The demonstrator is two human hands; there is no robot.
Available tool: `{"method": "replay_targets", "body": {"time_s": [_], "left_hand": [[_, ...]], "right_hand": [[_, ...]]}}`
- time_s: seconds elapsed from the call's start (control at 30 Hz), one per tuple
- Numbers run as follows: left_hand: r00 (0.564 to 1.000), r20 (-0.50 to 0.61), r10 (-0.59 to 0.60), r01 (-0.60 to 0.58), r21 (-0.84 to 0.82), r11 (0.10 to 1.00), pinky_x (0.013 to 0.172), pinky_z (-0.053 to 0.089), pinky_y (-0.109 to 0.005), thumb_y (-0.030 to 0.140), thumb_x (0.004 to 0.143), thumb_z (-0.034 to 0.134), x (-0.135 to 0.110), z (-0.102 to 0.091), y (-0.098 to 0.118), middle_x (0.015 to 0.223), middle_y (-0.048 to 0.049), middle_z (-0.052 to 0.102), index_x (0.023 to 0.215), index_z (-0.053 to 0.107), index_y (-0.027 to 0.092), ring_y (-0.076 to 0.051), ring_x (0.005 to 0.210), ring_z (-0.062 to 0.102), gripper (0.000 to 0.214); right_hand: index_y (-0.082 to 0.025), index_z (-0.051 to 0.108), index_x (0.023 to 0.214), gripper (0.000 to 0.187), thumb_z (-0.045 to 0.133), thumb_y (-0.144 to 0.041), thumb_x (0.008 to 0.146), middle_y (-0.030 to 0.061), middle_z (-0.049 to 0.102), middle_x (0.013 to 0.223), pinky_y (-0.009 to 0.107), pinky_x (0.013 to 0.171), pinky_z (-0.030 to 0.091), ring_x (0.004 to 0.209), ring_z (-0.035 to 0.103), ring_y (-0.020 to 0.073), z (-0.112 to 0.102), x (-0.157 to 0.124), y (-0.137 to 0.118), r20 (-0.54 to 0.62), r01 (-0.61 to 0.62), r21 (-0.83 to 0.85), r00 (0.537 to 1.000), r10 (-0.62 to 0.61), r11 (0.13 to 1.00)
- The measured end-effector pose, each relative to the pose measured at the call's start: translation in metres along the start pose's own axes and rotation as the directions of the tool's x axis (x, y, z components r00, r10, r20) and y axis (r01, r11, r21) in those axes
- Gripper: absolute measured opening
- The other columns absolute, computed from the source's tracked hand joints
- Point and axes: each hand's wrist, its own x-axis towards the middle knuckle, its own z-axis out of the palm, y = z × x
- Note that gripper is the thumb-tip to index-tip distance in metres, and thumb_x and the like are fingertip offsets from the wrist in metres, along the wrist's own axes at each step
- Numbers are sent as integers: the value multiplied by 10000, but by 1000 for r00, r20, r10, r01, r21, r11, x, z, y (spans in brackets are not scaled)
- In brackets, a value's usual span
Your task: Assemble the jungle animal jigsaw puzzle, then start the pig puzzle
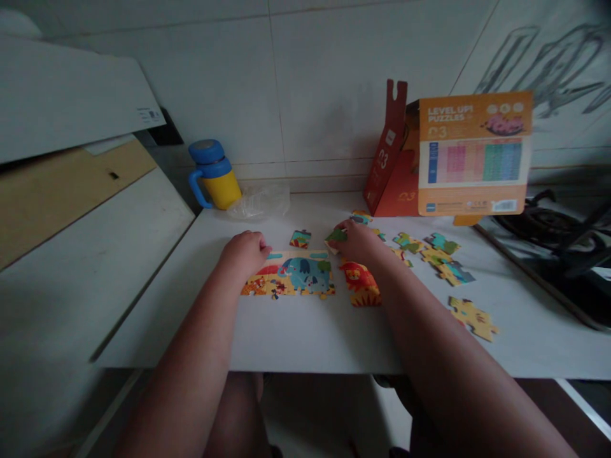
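Note:
A partly joined jigsaw block (298, 277) with a blue elephant lies on the white table (305, 337). My left hand (245, 251) rests curled on its upper left corner, fingers closed on the joined pieces. My right hand (357, 242) pinches a green puzzle piece (337, 236) just above the block's right end. A red lion piece (360, 283) lies under my right wrist. One loose piece (300, 238) sits between the hands.
Several loose pieces (436, 254) lie to the right, one yellow piece (473, 316) nearer the front edge. An orange puzzle box (472, 152) stands at the back right, a blue-and-yellow cup (214, 175) and clear plastic bag (260, 200) at the back left. A gas stove (558, 235) borders the right.

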Motion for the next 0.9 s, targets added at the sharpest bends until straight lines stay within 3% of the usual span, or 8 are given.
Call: {"method": "replay_targets", "body": {"time_s": [0.1,0.27,0.4,0.47,0.57,0.7,0.8,0.9], "left_hand": [[1000,-9,4,-4,-17,1000,754,473,-334,320,953,673,-1,0,0,940,-82,745,876,743,207,-233,837,672,154],[998,-43,47,-52,-111,993,752,470,-321,257,950,680,0,-1,2,909,-67,718,859,721,199,-218,830,659,116],[977,-102,189,-207,-220,953,801,505,-322,232,946,700,-2,-3,13,933,-57,684,870,716,193,-214,868,658,87],[936,-135,326,-352,-274,895,871,526,-335,259,972,694,-6,-2,25,972,-57,676,910,731,201,-218,940,665,93],[816,-108,567,-569,-321,757,1017,527,-387,340,983,728,-17,0,50,1156,-80,668,1058,781,245,-247,1130,655,131],[664,-45,747,-708,-359,608,1233,407,-481,393,977,750,-34,0,77,1541,-71,528,1238,781,361,-303,1483,466,265],[625,-26,780,-734,-359,577,1294,335,-500,410,981,742,-37,-1,82,1611,-49,484,1167,809,356,-310,1564,367,206],[644,-24,765,-720,-358,595,1294,338,-513,426,957,767,-34,-2,73,1597,-59,489,1094,829,341,-319,1561,366,173]], "right_hand": [[-189,770,1116,226,674,-336,974,113,801,1066,297,762,452,964,730,237,-5,-1,-6,-38,38,11,999,-38,999],[-190,772,976,208,618,-329,988,85,802,935,284,688,433,826,707,195,-12,-3,-8,-123,51,86,992,-40,995],[-182,747,1042,155,674,-284,951,64,806,888,253,623,458,719,711,163,-13,-1,0,-38,-4,356,999,19,934],[-165,700,1217,288,677,-239,940,70,813,898,249,602,480,684,719,163,-11,0,4,30,-54,431,998,46,901],[-177,605,1410,504,680,-187,912,65,816,906,252,601,505,656,725,165,-9,-1,5,49,-76,428,997,60,900],[-209,644,1335,434,643,-162,904,45,808,887,239,591,500,644,724,154,-13,-4,2,62,-59,400,997,38,914],[-203,695,1228,334,648,-176,899,43,803,868,235,575,474,648,711,152,-17,-5,1,68,-26,355,998,2,934],[-195,712,1212,308,664,-212,909,45,799,866,236,584,453,651,693,148,-19,-5,0,38,-4,313,999,-8,950]]}}
